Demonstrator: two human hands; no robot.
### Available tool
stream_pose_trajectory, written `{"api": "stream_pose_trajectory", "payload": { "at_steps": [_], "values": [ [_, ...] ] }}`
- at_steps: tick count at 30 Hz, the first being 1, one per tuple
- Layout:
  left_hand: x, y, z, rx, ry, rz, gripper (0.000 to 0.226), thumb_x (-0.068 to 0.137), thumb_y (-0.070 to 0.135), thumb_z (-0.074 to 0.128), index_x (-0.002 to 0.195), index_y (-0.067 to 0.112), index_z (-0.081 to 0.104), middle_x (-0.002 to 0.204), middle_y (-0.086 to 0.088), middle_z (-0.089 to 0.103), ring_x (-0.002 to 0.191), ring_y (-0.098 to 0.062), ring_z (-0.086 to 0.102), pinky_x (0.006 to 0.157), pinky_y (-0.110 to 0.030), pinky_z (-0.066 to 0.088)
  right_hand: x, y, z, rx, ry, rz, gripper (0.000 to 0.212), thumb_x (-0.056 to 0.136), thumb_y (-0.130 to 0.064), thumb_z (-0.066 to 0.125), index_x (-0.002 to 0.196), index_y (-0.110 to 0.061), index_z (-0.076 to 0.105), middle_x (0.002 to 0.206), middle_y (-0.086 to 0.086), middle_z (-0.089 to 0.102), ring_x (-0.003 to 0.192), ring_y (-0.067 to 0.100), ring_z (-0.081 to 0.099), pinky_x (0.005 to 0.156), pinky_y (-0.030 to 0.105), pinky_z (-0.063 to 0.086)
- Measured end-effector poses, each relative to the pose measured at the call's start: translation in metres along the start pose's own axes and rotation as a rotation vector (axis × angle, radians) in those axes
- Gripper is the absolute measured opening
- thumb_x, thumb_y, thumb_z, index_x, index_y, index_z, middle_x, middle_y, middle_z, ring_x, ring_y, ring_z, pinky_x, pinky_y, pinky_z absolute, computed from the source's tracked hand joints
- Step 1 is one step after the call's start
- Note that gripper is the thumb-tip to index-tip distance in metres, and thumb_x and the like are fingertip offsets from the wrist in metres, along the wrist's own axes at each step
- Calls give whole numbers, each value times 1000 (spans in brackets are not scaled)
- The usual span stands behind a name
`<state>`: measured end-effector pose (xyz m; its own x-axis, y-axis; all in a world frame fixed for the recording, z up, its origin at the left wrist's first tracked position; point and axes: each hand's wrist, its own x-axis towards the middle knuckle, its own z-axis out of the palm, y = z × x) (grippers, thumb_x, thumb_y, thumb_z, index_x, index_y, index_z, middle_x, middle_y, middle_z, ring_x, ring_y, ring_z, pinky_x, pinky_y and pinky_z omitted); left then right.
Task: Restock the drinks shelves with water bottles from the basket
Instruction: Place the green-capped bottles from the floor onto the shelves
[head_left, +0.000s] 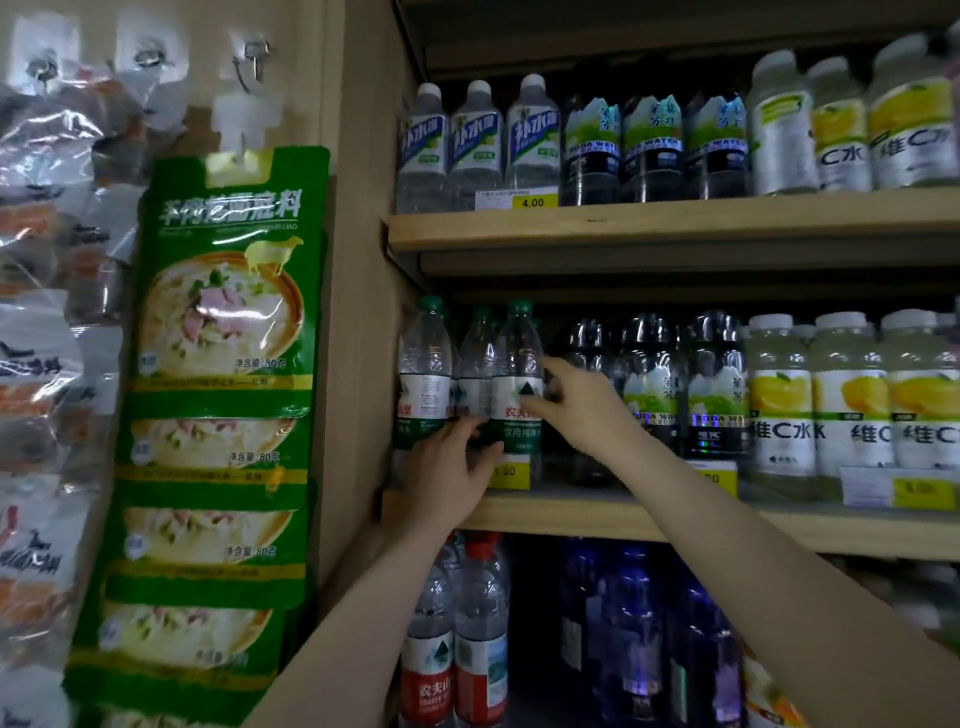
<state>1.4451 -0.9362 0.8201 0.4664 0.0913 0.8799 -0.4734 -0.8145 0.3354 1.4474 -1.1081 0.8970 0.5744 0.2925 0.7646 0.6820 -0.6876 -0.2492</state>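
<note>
Three green-capped water bottles stand at the left end of the middle shelf (571, 514). My left hand (452, 467) reaches up from below and grips the lower part of the middle water bottle (477, 364), thumb on its right side. My right hand (571, 405) comes in from the right and holds the right water bottle (519, 358) at its label, thumb in front and fingers curled behind. The left water bottle (423, 364) stands untouched against the shelf's side wall. The basket is not in view.
Dark soda-water bottles (654, 384) and yellow-labelled lemon drinks (841, 395) fill the rest of the middle shelf. The top shelf (675, 218) is full of bottles. Red-capped water (480, 623) and blue bottles stand on the shelf below. Green soup-base packets (218, 364) hang on the left wall.
</note>
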Motion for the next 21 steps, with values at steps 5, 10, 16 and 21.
{"api": "stream_pose_trajectory", "payload": {
  "at_steps": [5,10,16,21],
  "values": [
    [19,27,3,5,-68,-112,44,81,43,66,119,27,50,110,-1,65,94,-24,62,71,-31,48,-66,36,-19,-214,-56,-91,39,89,-26,60,127,-18,56,119,5,59,110,20,55,91,33,47],
    [41,38,15,52,-68,-183,42,71,27,79,96,21,45,99,-4,64,89,-26,62,64,-31,44,-91,69,-30,-332,36,-54,33,89,-28,59,119,-16,63,110,5,58,105,19,53,86,23,41],
    [56,35,28,45,-161,-221,37,72,17,79,85,17,44,96,-8,62,78,-21,54,64,-31,43,-90,77,-25,-360,148,-148,22,89,-15,58,108,-10,69,93,7,59,87,21,55,75,34,52],
    [64,33,29,75,-224,-277,30,72,19,79,80,13,51,90,-10,62,80,-25,59,67,-34,47,-90,77,-20,-328,214,-188,18,82,-6,63,97,-5,72,78,9,56,74,21,53,62,37,51]
  ]
}}
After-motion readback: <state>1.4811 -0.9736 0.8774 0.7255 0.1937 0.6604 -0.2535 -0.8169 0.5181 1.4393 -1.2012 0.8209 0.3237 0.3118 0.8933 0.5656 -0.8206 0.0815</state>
